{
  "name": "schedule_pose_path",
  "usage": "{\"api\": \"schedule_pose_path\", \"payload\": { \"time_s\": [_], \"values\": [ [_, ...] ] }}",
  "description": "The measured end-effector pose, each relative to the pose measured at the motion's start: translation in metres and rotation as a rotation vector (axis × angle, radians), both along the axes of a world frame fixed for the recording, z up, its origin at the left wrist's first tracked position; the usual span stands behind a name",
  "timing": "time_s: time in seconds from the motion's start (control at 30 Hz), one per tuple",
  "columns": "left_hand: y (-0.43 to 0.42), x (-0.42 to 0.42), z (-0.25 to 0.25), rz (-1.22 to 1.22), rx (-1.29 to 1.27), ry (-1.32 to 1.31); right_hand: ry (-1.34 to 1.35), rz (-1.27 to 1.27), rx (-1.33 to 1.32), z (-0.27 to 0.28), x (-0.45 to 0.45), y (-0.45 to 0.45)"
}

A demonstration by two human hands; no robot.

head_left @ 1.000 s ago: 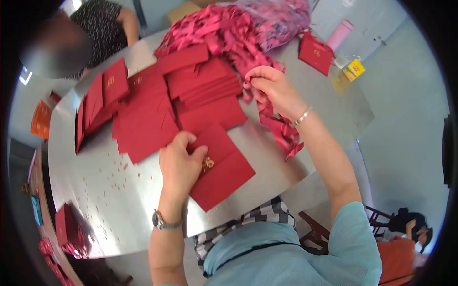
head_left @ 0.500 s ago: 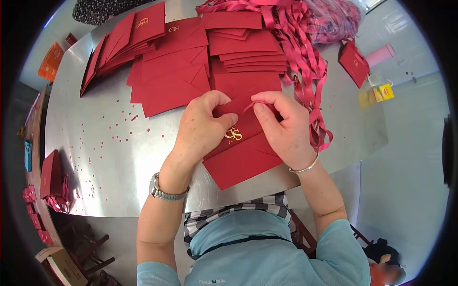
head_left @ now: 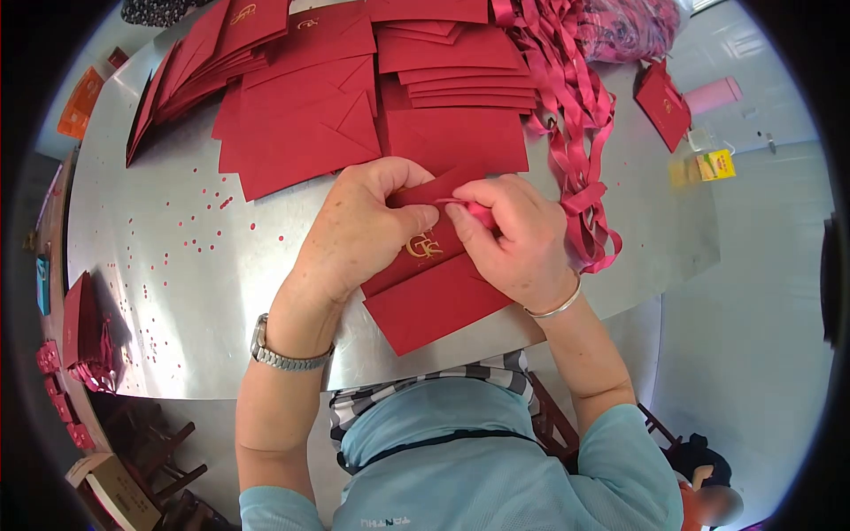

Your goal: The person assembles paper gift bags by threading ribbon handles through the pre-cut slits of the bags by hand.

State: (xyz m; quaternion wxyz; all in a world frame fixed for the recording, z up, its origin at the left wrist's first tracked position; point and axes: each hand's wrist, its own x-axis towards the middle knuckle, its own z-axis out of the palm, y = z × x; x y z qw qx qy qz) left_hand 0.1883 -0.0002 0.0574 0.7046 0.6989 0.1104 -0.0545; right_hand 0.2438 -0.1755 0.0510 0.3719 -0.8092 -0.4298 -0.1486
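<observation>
A red paper bag with a gold logo lies tilted on the metal table in front of me. My left hand pinches its upper edge between thumb and fingers. Close beside it, my right hand holds a red ribbon between thumb and forefinger, its thin end pointing at the bag's top edge. Whether the end is in a hole there is hidden by my fingers. Long loose red ribbons hang in a bundle to the right of my right hand.
Stacked red bags and another pile lie beyond my hands. Small red paper dots are scattered at left on the metal table. At right are a pink bottle and a yellow box. A person sits at lower right.
My right hand came over from the ribbon bundle with a ribbon and closed in on my left hand at the bag's edge. The view has tilted downward.
</observation>
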Motion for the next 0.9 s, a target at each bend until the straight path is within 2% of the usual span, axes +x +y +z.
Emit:
{"api": "schedule_pose_path", "payload": {
  "time_s": [0.1,0.53,0.7,0.83,0.9],
  "values": [
    [-0.002,-0.001,0.004,0.027,0.011,0.028,-0.068,0.009,0.129,-0.006,0.003,0.002],
    [-0.003,-0.002,0.006,0.039,-0.034,0.010,-0.130,0.043,0.110,-0.008,0.008,0.002],
    [-0.005,-0.004,0.004,0.046,0.198,-0.080,-0.180,-0.008,0.011,-0.006,0.008,0.004],
    [-0.008,-0.003,-0.007,0.069,0.286,-0.114,-0.204,-0.012,-0.052,-0.006,0.009,0.007],
    [-0.012,-0.003,-0.015,0.102,0.393,-0.230,-0.254,0.004,-0.168,-0.008,0.009,0.007]
  ]
}}
